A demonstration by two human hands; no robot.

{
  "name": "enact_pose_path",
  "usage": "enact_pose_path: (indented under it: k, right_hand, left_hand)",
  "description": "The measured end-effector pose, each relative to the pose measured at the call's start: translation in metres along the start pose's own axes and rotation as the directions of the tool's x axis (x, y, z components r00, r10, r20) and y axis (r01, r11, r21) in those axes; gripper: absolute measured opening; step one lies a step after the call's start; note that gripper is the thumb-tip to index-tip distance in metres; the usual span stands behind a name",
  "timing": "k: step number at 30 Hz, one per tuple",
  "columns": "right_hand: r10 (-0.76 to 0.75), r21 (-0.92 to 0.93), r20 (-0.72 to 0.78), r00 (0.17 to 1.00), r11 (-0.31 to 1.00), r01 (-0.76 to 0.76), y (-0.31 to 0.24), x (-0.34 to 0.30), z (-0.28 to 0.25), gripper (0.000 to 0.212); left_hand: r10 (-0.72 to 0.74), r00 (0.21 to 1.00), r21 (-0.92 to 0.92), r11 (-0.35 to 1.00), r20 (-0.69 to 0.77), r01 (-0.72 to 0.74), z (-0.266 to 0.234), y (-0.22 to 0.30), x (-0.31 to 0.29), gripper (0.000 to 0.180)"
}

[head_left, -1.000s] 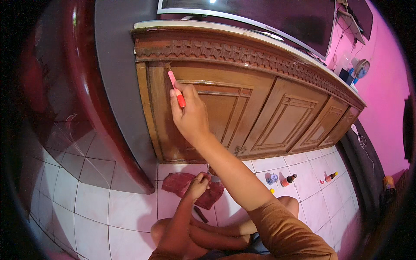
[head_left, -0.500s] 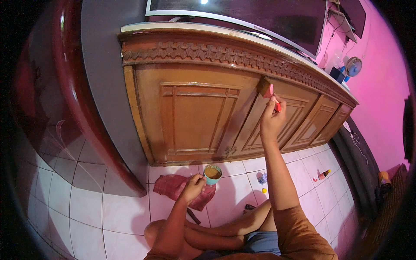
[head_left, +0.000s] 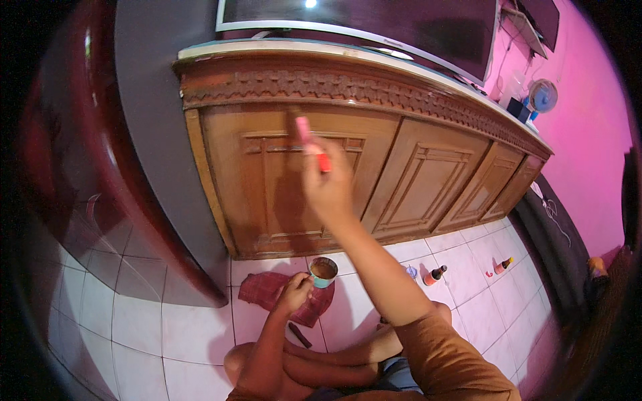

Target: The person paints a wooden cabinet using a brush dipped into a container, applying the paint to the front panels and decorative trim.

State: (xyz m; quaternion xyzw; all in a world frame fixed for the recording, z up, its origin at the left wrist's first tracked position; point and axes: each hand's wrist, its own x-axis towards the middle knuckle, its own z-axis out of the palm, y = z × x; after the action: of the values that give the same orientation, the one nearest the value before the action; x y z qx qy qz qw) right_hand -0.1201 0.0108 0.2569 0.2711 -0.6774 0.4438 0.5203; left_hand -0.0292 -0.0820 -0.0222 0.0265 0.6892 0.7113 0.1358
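Note:
My right hand (head_left: 329, 175) is closed round a paintbrush (head_left: 304, 130) with a red handle, raised before the leftmost panel of a brown wooden cabinet (head_left: 381, 134). Motion blurs the brush, and I cannot tell whether its bristles touch the wood. Low on the left, my left hand (head_left: 296, 292) grips a small teal cup (head_left: 323, 281) by its side. Brownish liquid sits inside the cup. Beneath that hand a dark red cloth (head_left: 261, 289) lies crumpled on the tiles.
A television (head_left: 361, 27) stands on the cabinet's top, with a small fan (head_left: 542, 95) farther right. Two small bottles, a nearer one (head_left: 435, 275) and a farther one (head_left: 505, 265), are on the tiled floor. A dark grey panel (head_left: 167, 160) rises at the left.
My right hand has swept left with the paintbrush, from the edge of the second door to the leftmost panel. The left hand still holds the cup in nearly the same place.

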Motion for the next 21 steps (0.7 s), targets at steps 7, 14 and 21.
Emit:
enact_pose_path:
  k: [7,14,21]
  right_hand:
    - [0.142,-0.253,-0.231,0.963,0.947,-0.200,0.082,0.006,-0.107,0.025]
    - [0.136,-0.316,-0.094,0.986,0.936,-0.159,0.023,-0.002,-0.006,0.027]
    - [-0.077,-0.015,0.136,0.988,0.997,0.080,-0.058,-0.021,0.129,0.018]
  left_hand:
    - [-0.003,0.999,-0.078,0.997,0.046,0.007,0.019,0.004,0.005,0.024]
    - [-0.010,0.999,-0.014,1.000,0.039,0.011,0.020,-0.015,0.011,0.029]
    - [0.127,0.992,0.024,0.992,-0.016,-0.126,0.018,-0.016,0.010,0.033]
